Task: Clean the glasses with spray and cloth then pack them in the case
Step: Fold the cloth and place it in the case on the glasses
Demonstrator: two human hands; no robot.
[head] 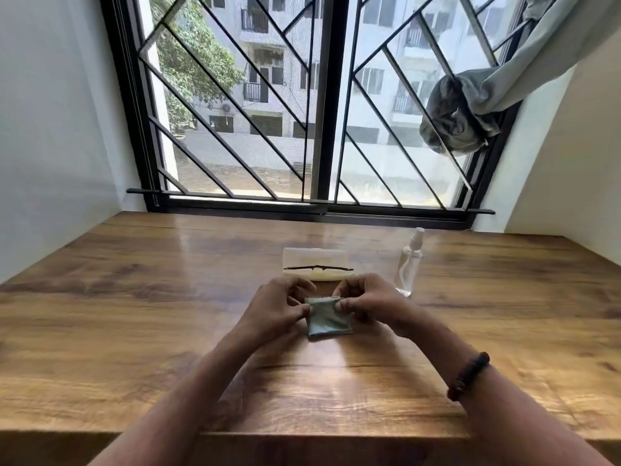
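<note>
A small folded grey-green cloth (327,319) hangs just above the wooden table (134,314), pinched at its top corners by both hands. My left hand (275,306) grips the cloth's left corner and my right hand (364,302) grips its right corner. Just behind the hands lies an open pale case (314,258) with the dark-framed glasses (319,268) resting in it. A clear spray bottle (410,264) with a white nozzle stands upright to the right of the case.
A barred window (312,105) runs along the table's far edge. A grey curtain (470,105) is bunched at the upper right. White walls close in on both sides. A dark bead bracelet (468,376) sits on my right wrist.
</note>
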